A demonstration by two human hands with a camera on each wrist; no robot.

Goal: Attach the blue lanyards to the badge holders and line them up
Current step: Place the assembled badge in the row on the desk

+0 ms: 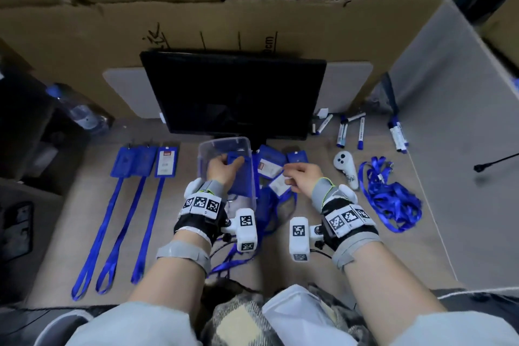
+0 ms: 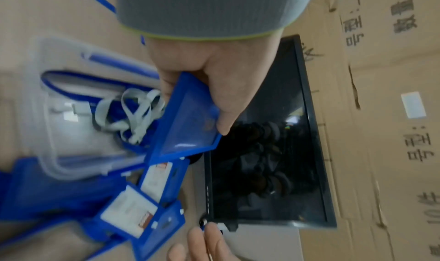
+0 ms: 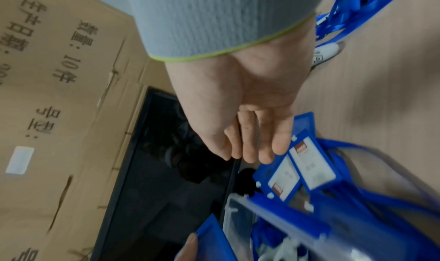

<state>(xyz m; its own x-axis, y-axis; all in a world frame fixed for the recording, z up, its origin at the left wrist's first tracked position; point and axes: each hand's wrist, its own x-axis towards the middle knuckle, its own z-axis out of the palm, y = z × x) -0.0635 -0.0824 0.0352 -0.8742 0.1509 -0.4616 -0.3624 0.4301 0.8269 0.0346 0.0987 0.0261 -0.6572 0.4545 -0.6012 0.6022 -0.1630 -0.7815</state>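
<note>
My left hand (image 1: 229,163) pinches a blue badge holder (image 2: 188,122) by its edge, thumb on top, over the clear plastic box (image 1: 224,144). The holder shows no lanyard on it. My right hand (image 3: 250,148) hovers with straight fingers and holds nothing, just above several loose badge holders (image 1: 271,168) lying beside the box. On the left, three badge holders (image 1: 143,161) lie side by side, each with a blue lanyard (image 1: 120,233) stretched towards me. A tangled heap of blue lanyards (image 1: 393,199) sits at the right.
A black monitor (image 1: 238,95) stands close behind the box, with cardboard boxes (image 1: 196,17) beyond it. A white controller (image 1: 346,171) and several marker pens (image 1: 361,132) lie at the right. A water bottle (image 1: 80,111) stands at the far left. Lanyards trail under my wrists.
</note>
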